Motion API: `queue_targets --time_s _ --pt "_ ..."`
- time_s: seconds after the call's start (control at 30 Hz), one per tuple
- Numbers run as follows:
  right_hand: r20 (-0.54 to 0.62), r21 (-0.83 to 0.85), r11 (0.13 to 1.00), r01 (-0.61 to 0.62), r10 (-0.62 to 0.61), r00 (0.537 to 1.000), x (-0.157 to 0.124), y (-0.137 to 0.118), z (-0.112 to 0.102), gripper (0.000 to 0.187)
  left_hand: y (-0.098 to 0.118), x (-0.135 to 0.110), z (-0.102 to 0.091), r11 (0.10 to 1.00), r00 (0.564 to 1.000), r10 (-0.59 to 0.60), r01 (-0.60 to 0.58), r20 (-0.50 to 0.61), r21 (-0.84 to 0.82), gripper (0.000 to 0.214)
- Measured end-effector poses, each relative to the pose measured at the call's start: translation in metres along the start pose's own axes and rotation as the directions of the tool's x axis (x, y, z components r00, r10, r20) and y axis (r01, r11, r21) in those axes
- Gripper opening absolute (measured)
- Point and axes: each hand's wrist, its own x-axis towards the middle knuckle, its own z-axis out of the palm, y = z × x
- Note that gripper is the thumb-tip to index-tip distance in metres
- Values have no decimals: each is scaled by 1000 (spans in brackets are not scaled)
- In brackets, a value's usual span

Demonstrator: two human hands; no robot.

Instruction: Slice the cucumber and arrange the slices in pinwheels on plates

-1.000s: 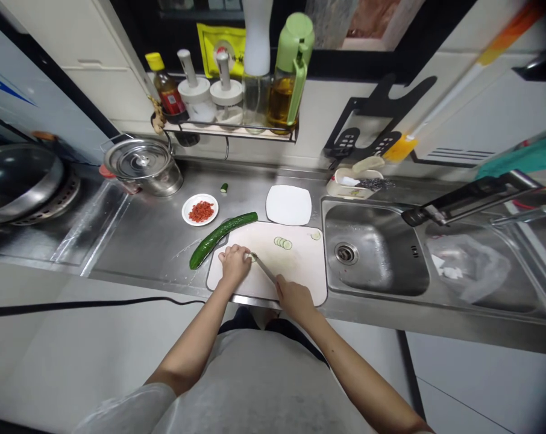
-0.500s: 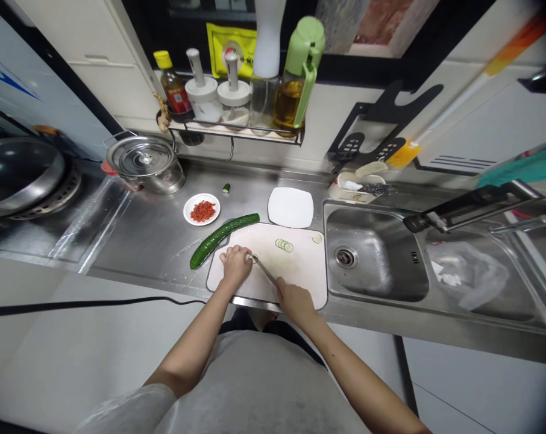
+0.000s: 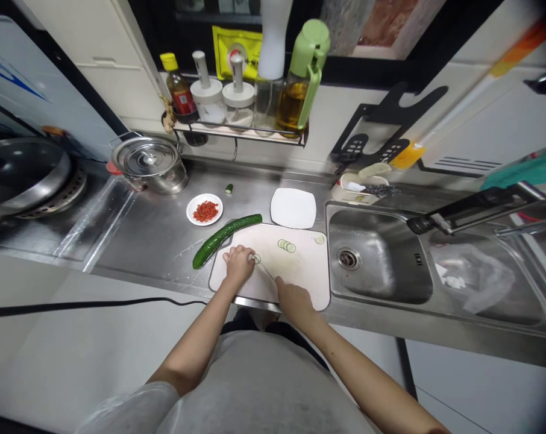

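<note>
My left hand [image 3: 237, 265] is closed over a cucumber piece on the pale cutting board [image 3: 300, 271], with a cut slice [image 3: 256, 258] showing at its fingertips. My right hand [image 3: 291, 299] grips the handle of a knife [image 3: 267, 271], whose blade points at that slice. A few cucumber slices [image 3: 286, 245] lie in a row farther back on the board, and a single slice [image 3: 319, 239] sits near its right corner. A whole cucumber [image 3: 225, 239] lies slanted across the board's left edge.
A small dish of red bits [image 3: 205, 209], a cucumber end [image 3: 228, 188] and a white square plate [image 3: 293, 208] sit behind the board. A lidded steel pot [image 3: 150, 163] stands at left, by a stove pan [image 3: 24, 175]. The sink [image 3: 376, 259] is right of the board.
The knife blade has dropped lower against the piece under my left hand, and a slice now shows at the fingertips. The camera view has shifted slightly.
</note>
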Motion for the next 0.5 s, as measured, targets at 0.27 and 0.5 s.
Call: queue_targets --time_s 0.27,0.5 --pt "-11 0 1000 6 -6 1000 2 -2 -4 32 -1 0 0 1000 1000 12 -12 -1 -1 22" --pt "9 14 999 38 -38 999 2 0 -16 29 0 0 -2 1000 1000 23 -23 3 -5 21"
